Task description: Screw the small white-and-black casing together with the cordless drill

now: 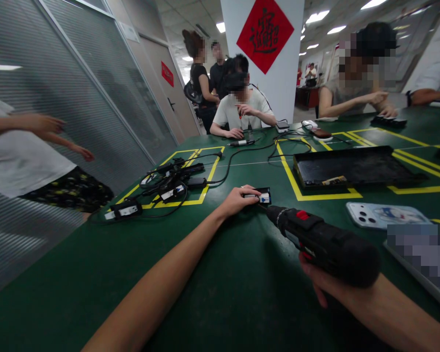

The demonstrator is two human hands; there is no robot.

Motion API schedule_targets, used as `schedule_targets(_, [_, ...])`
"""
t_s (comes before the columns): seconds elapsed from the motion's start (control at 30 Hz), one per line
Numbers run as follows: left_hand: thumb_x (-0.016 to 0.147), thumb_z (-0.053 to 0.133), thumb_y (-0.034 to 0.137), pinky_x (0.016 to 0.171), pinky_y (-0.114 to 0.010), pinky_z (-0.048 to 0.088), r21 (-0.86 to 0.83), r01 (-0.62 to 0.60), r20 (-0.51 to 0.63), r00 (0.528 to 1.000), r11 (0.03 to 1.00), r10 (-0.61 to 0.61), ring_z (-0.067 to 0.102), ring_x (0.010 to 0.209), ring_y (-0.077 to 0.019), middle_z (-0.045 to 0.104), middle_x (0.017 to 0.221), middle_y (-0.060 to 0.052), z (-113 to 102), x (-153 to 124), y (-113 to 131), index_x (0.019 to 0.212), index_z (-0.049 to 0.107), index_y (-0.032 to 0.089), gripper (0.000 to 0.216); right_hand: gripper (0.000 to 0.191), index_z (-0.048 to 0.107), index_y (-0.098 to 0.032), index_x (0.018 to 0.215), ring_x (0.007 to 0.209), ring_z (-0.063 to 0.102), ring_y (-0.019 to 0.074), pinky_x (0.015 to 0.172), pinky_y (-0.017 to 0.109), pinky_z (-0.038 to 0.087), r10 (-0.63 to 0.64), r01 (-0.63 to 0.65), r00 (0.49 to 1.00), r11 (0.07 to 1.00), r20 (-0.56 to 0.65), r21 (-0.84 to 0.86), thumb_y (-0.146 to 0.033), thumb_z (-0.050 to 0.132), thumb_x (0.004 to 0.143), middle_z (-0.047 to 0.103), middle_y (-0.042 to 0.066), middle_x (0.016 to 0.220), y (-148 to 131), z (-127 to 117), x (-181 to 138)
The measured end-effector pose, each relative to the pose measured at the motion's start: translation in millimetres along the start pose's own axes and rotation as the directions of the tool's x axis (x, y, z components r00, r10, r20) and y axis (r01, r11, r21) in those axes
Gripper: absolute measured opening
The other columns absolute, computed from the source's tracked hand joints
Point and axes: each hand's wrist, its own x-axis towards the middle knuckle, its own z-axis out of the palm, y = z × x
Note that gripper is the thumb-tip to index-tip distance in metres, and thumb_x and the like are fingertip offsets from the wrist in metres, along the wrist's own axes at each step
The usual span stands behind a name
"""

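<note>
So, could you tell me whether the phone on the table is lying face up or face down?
Face down: the phone lies flat on the green table, its camera lenses and printed back showing upward.

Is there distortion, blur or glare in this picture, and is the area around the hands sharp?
Head view: the wide lens curves the table edges; the ceiling lights are blown out; the left hand on the small black part is sharp; the drill in the right hand, near the lens, is slightly soft; mosaic blocks hide the lower right corner.
</note>
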Motion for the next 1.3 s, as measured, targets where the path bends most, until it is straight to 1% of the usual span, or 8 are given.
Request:
schedule_targets(0.13, [0.074,0.062,0.033,0.092,-0.031,0.039,-0.005,-0.01,0.008,1.0,1.0,0.01,0.055,0.1,-0.0182,0.059,0.107,-0.007,0,0,0,0.1,0.069,0.018,0.03,0.023,0.059,-0.022,0.06,0.043,0.054,0.0132,0.038,0.022,0.038,0.013,-0.013,1.0,1.0,0.017,-0.001,-0.037,0.058,0.077,0.056,-0.002,0.048,-5,-2,-1])
schedule_targets(0.3, [0.073,0.064,0.034,0.096,-0.032,0.038,0.001,0.011,-0.008,1.0,1.0,-0.011,0.054,0.104,-0.0193,0.058,0.11,-0.007,0,-1,0,0.099,0.069,0.018,0.031,0.016,0.062,-0.022,0.085,0.05,0.062,0.0159,0.044,0.023,0.046,-0.02,0.022,0.999,0.997,-0.029,0.071,-0.036,0.054,0.082,0.057,-0.003,0.049,17,10,9])
schedule_targets(0.4, [0.074,0.063,0.032,0.097,-0.032,0.037,0.0,0.002,-0.007,1.0,1.0,-0.002,0.054,0.104,-0.0191,0.058,0.11,-0.007,0,-1,2,0.099,0.069,0.019,0.029,0.018,0.062,-0.022,0.089,0.047,0.061,0.0153,0.045,0.024,0.047,-0.016,0.02,0.999,0.997,-0.051,0.07,-0.036,0.053,0.083,0.057,-0.004,0.047,30,16,16])
schedule_targets(0.6, [0.074,0.063,0.032,0.097,-0.033,0.037,0.014,0.009,-0.001,1.0,1.0,-0.009,0.054,0.103,-0.0189,0.059,0.109,-0.007,-1,0,3,0.099,0.069,0.018,0.03,0.014,0.06,-0.023,0.092,0.046,0.062,0.016,0.046,0.027,0.049,-0.015,0.023,0.996,0.995,-0.086,0.096,-0.032,0.055,0.081,0.059,-0.004,0.05,39,22,23])
schedule_targets(0.87, [0.073,0.064,0.033,0.097,-0.033,0.036,-0.001,0.001,-0.008,1.0,1.0,-0.001,0.053,0.104,-0.0197,0.059,0.108,-0.007,0,0,1,0.098,0.07,0.019,0.03,0.013,0.063,-0.024,0.082,0.048,0.062,0.0179,0.043,0.025,0.045,-0.015,0.019,0.998,0.998,-0.066,0.053,-0.034,0.054,0.081,0.056,-0.003,0.043,42,22,22])
schedule_targets(1.03, [0.073,0.064,0.033,0.096,-0.032,0.037,-0.003,0.001,-0.001,1.0,1.0,-0.001,0.054,0.102,-0.0191,0.059,0.108,-0.007,0,0,3,0.098,0.07,0.018,0.03,0.014,0.062,-0.024,0.086,0.045,0.061,0.0168,0.048,0.027,0.049,-0.022,0.024,0.997,0.999,-0.068,0.03,-0.035,0.053,0.082,0.053,-0.005,0.041,35,20,20])
schedule_targets(1.13, [0.073,0.064,0.033,0.095,-0.031,0.038,-0.006,0.01,-0.005,1.0,1.0,-0.01,0.054,0.103,-0.0191,0.058,0.109,-0.007,0,0,3,0.098,0.07,0.018,0.03,0.012,0.062,-0.024,0.08,0.046,0.061,0.0172,0.046,0.026,0.048,-0.007,0.009,0.997,1.0,-0.078,0.027,-0.034,0.056,0.079,0.052,-0.005,0.04,22,18,14])
schedule_targets(1.3, [0.073,0.063,0.032,0.094,-0.031,0.039,-0.001,-0.008,0.002,1.0,1.0,0.008,0.054,0.102,-0.0187,0.057,0.109,-0.007,0,-1,4,0.099,0.069,0.018,0.03,0.012,0.06,-0.023,0.083,0.04,0.057,0.0129,0.035,0.022,0.042,0.047,-0.034,0.995,0.988,-0.087,0.153,-0.027,0.062,0.071,0.062,-0.003,0.057,10,24,13])
